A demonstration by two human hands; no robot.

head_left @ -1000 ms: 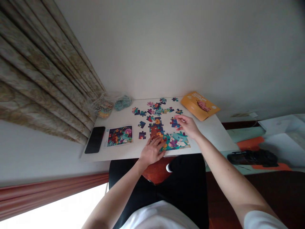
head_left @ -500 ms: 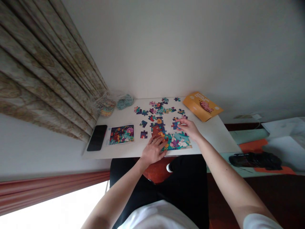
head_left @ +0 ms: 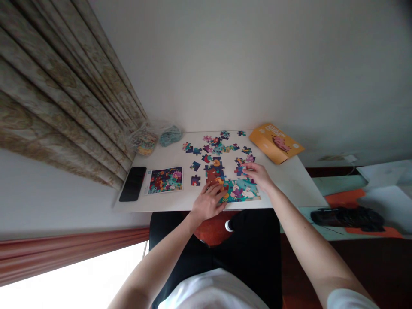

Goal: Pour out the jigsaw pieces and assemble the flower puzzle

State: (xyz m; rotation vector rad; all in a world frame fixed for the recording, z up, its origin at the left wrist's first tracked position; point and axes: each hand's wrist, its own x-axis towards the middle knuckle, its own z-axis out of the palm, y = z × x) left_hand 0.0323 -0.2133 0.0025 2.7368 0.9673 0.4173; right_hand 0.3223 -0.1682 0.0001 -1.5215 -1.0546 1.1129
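Observation:
My left hand (head_left: 208, 202) lies with fingers spread on the near edge of a partly assembled jigsaw puzzle (head_left: 240, 191), touching its brown and orange section. My right hand (head_left: 258, 177) reaches in from the right, its fingertips closed on a dark blue puzzle piece (head_left: 240, 171). Several loose pieces (head_left: 216, 146) are scattered beyond the hands on a white table (head_left: 283, 184). A printed puzzle picture card (head_left: 165, 180) lies left of the assembled part.
A black phone (head_left: 132, 183) lies at the table's left end. Two plastic bags (head_left: 143, 141) sit by a patterned curtain (head_left: 58, 94). An orange box (head_left: 276, 143) lies at the far edge. A dark object (head_left: 346, 216) rests on a lower surface to the right.
The whole scene has drifted slightly right in the view as my head turns. Both hands stay at the puzzle, with my right hand a little lower against the blue piece.

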